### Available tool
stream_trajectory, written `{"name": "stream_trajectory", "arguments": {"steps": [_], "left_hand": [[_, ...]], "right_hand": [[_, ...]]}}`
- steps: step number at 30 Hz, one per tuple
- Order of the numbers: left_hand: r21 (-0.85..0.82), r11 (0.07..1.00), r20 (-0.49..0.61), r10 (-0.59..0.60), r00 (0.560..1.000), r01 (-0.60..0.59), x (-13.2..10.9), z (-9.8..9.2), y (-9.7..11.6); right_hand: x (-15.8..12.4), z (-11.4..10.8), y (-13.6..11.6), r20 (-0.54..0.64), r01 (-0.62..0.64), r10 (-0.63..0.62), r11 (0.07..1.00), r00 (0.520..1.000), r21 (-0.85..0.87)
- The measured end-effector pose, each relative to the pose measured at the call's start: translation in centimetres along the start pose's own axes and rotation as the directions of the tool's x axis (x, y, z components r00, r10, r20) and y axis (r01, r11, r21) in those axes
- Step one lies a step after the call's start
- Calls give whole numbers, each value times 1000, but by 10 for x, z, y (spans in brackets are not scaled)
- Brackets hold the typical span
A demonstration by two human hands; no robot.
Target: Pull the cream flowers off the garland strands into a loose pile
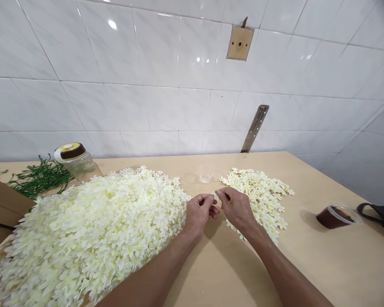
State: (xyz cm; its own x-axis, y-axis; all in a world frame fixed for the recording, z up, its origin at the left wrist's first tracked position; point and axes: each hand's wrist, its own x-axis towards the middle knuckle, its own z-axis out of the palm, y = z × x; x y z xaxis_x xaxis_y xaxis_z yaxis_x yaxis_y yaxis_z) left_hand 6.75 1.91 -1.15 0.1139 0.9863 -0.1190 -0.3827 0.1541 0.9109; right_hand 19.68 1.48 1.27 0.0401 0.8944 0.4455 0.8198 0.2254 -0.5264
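Note:
Above the middle of the table, my left hand [199, 213] is closed in a pinch, thumb against fingers. My right hand [236, 208] pinches just to its right, and the fingertips almost meet. A tiny pale bit shows between them, too small to name. Beside my left hand spreads a large heap of cream-white artificial flowers [115, 221]. A smaller pile of similar flowers [259, 187] lies behind and right of my right hand. Just beyond the hands stands a small clear plastic cup [205, 175].
Green plastic stems [40, 177] and a clear jar with a brown-and-yellow lid [83, 166] are at the back left. On the right are a cup of dark liquid [334, 217] and a black object with a strap [382, 216]. A tiled wall [160, 111] borders the table's back.

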Motion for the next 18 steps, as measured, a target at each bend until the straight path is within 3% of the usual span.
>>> {"name": "stream_trajectory", "arguments": {"steps": [6,11,15,18], "left_hand": [[-16,1000,1,-17,1000,17,-1,1,2],[-21,999,-11,-31,999,31,-2,2,3],[38,999,-15,-17,1000,18,-2,2,2],[76,997,-10,-3,1000,4,-1,2,0]], "right_hand": [[0,1,1,37,-83,82,996,996,14],[1,0,3,144,-266,241,946,960,185],[5,0,11,267,-442,353,745,897,500],[8,-3,15,319,-492,382,556,867,670]]}}
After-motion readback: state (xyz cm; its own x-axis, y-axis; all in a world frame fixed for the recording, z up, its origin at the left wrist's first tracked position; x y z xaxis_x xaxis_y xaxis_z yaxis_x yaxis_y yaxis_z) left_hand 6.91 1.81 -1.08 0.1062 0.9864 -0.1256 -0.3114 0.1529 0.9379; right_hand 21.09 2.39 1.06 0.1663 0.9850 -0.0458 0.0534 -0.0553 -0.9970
